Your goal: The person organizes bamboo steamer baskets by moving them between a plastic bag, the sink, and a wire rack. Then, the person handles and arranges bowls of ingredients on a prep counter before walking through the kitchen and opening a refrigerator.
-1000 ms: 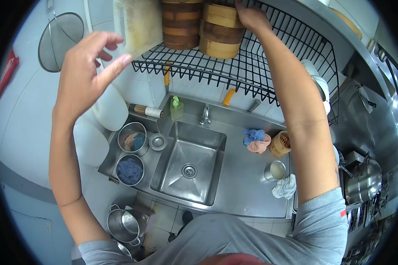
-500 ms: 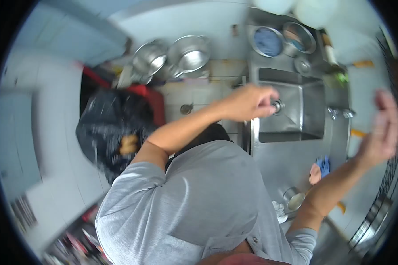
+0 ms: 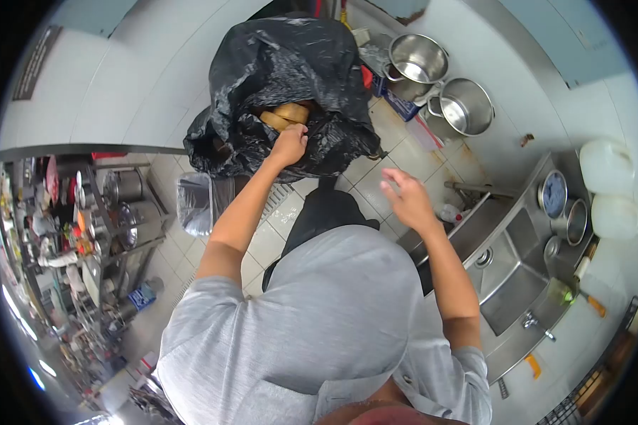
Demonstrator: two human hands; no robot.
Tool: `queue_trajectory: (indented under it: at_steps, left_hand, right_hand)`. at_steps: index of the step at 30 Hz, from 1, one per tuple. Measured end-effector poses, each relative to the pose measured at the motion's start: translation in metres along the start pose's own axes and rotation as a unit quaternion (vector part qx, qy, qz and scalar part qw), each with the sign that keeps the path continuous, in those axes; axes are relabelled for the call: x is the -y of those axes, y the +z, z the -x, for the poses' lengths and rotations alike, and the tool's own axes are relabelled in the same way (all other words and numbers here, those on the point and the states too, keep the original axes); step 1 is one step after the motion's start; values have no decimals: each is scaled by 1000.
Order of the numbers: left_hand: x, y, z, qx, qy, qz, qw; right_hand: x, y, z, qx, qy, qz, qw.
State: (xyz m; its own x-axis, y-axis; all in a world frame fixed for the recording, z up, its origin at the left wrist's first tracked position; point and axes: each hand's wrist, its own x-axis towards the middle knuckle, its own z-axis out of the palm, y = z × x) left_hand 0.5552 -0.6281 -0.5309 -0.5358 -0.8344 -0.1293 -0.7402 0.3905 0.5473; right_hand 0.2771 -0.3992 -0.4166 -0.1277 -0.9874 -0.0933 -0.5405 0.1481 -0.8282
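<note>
Notes from my station, left to right. Left grip [image 3: 289, 145] at eleven o'clock: fingers curled at the near edge of the round tan pieces [image 3: 291, 111], which lie in the mouth of the black bag [image 3: 280, 60]. Fingertips hidden from me, so I cannot tell whether it grasps them or only touches. Right grip [image 3: 407, 200] at three o'clock: released, fingers loosely spread, nothing in it, over the floor tiles [image 3: 365, 200]

Step in hand, my judgement: handling the tan pieces at the bag's mouth. Next move, I reckon, calls for a sure hold on a rim, with loose film kept off the fingers; the right grip is free to steady a fold

Materials, same sweep. Nine o'clock: clear liner [image 3: 195, 202], thin, wrinkled. Eleven to twelve: the bag, glossy, crumpled plastic; tan pieces curved, bamboo by their look. One o'clock: farther pot [image 3: 418, 57]; two o'clock: nearer pot [image 3: 468, 106]; both round, shiny steel. Toward four: square-sided steel sink [image 3: 515, 278] in its counter [image 3: 500, 354]. Three o'clock, far edge: white jugs [image 3: 608, 166], rounded, cloudy plastic
</note>
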Motion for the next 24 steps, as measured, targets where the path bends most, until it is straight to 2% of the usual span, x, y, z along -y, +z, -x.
queue_trajectory:
  at_steps: [2,5,6,9,10,11,13,14,15,17,19,20,21,22,24]
  left_hand:
    - [31,8,-5,19,-29,-46,998]
    - [87,23,-18,3,48,-254,966]
    - [101,25,-23,75,21,-294,953]
    - [141,28,-8,186,67,-405,893]
    - [149,20,-4,264,55,-427,863]
    - [159,14,2,311,7,-411,857]
    - [185,0,17,404,-82,-379,828]
    - [232,20,28,452,-138,-369,800]
    - [282,42,39,493,-192,-358,769]
    - [316,39,66,421,-220,-325,818]
    - [274,-5,46,410,-248,-225,848]
    - [247,-30,29,401,-261,-176,860]
    - [224,-39,17,338,-248,-146,896]
    - [211,-41,9,275,-232,-115,926]
    - [253,24,-9,109,-111,30,987]
  right_hand:
    - [19,37,-48,39,-30,17,999]
    - [28,102,-125,80,-94,22,992]
    - [20,123,-153,109,-99,36,988]
    - [-4,170,-239,211,-98,104,967]
    - [-20,181,-267,240,-74,137,958]
    - [-23,184,-292,270,7,157,950]
    - [-36,189,-327,177,73,202,960]
    - [-46,188,-343,128,104,103,981]
    - [-33,181,-356,94,174,61,978]
    - [-42,180,-376,6,172,57,983]
    - [-27,175,-385,-5,174,77,982]
    - [-35,182,-389,-21,128,84,988]
    - [-30,189,-388,11,145,81,986]
    - [-19,194,-386,88,133,98,982]
    - [-12,210,-384,247,87,145,954]
